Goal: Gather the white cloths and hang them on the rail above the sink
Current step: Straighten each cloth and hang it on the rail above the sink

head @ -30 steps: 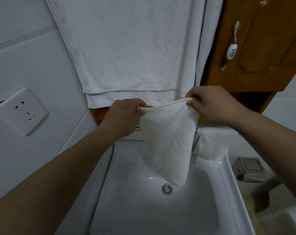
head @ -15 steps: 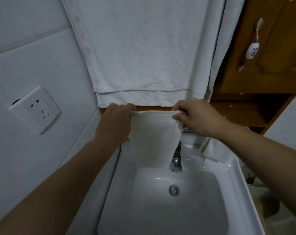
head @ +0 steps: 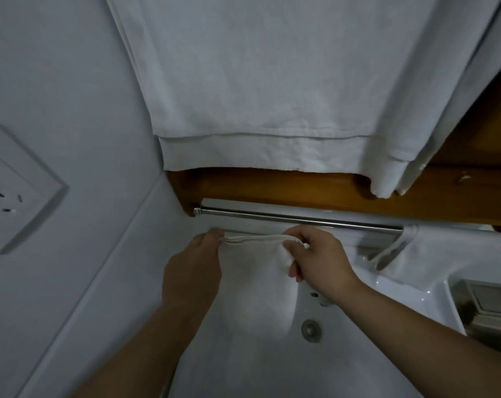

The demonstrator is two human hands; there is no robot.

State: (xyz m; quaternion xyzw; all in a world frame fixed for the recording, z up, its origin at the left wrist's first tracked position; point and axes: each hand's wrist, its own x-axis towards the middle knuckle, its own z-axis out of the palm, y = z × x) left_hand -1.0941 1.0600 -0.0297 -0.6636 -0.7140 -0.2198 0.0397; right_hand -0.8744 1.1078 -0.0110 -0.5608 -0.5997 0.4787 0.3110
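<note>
I hold a small white cloth (head: pixel 255 271) by its top edge over the sink (head: pixel 272 369). My left hand (head: pixel 191 271) pinches its left corner and my right hand (head: pixel 318 259) pinches its right corner, so the cloth hangs down between them. The metal rail (head: pixel 286 218) runs just above and behind my hands, bare along its left and middle. A second white cloth (head: pixel 433 254) is draped over the rail's right end.
A large white towel (head: pixel 257 96) hangs high above the rail, in front of a wooden cabinet (head: pixel 315 188). A wall socket (head: pixel 16 191) sits on the left wall. The sink drain (head: pixel 311 330) lies below my right wrist. A small metal box (head: pixel 484 303) stands right of the sink.
Both hands have carried the cloth up and back toward the wall, close under the rail. My view has moved closer, and the rail now shows.
</note>
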